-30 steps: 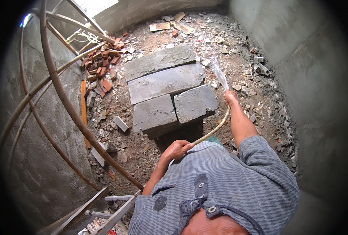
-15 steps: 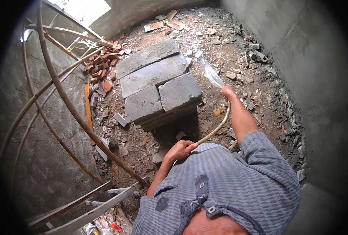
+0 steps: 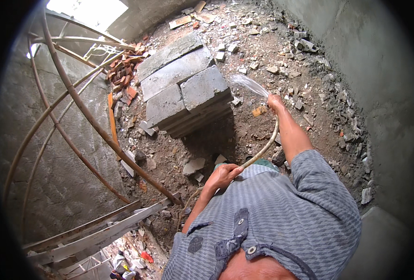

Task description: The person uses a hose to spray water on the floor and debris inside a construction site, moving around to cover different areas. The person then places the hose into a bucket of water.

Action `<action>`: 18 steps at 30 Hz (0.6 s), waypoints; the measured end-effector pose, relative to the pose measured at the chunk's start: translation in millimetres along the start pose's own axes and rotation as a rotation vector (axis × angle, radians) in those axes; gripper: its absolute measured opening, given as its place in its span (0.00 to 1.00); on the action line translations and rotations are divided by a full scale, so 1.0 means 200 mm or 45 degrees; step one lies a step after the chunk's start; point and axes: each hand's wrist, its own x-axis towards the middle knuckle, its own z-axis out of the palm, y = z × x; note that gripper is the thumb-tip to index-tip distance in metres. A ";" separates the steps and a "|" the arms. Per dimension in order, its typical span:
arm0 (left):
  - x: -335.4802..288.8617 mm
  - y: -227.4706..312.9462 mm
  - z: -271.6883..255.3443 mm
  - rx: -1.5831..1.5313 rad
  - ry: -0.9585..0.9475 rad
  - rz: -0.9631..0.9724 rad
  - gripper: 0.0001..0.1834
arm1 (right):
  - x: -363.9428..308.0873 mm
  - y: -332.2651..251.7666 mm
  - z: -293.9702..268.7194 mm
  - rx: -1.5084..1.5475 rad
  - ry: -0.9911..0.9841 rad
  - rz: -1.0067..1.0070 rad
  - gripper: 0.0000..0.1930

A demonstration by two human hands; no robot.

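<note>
Right hand [image 3: 275, 101] clamped on hose [image 3: 268, 142] tip, spraying water [image 3: 248, 84] toward grey block stack [image 3: 188, 93]; left hand [image 3: 223, 176] fingers wrapped lower down. Likely light, bendy, wet-slippery; best gripped near nozzle end.

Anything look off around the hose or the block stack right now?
Hose looks fine, held in both the right hand and left hand, spraying water. The grey block stack sits skewed, its slabs misaligned, amid broken red bricks and scattered rubble.
</note>
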 end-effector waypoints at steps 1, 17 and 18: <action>0.00 -0.01 0.02 0.002 0.011 0.000 0.22 | 0.03 0.03 0.00 0.007 0.035 -0.027 0.25; -0.02 -0.06 0.09 0.118 0.043 0.037 0.20 | -0.12 0.39 -0.13 0.576 0.285 0.304 0.20; -0.01 -0.06 0.09 0.151 0.039 0.053 0.20 | -0.11 0.47 -0.15 0.594 0.355 0.338 0.19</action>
